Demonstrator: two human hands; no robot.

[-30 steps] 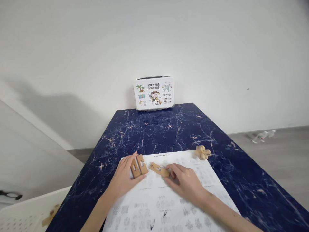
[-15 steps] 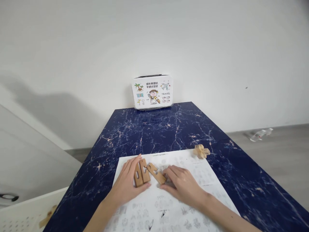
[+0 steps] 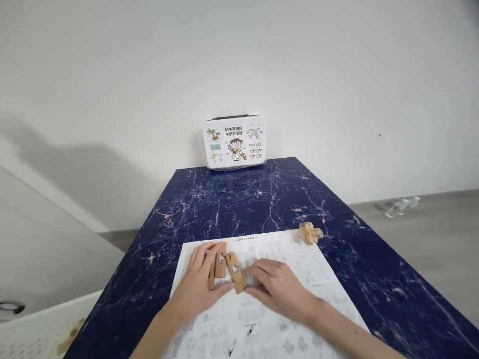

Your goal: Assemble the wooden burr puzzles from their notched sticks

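Note:
My left hand (image 3: 196,279) curls over two notched wooden puzzle pieces, fingers across the left piece (image 3: 211,276) and the upper end of the right piece (image 3: 220,264). Its thumb reaches the lower end of a third wooden puzzle piece (image 3: 235,273), which has a notch and a dark handwritten mark and lies slanted beside them. My right hand (image 3: 279,284) has its thumb and bent index finger against that marked piece's right side. Something wooden shows partly beneath the right fingers. Both hands rest over a printed paper sheet (image 3: 254,309) showing many small diagrams.
An assembled wooden burr puzzle (image 3: 310,233) sits at the sheet's upper right corner. A white cartoon-printed case (image 3: 235,142) stands at the back of the blue marbled table (image 3: 239,199). Bottom left, a white basket (image 3: 33,329) holds wooden pieces. A clear bottle (image 3: 402,207) lies on the floor.
The marked piece has turned more upright and shifted slightly left. My left fingers have moved further over the two left pieces, covering more of them.

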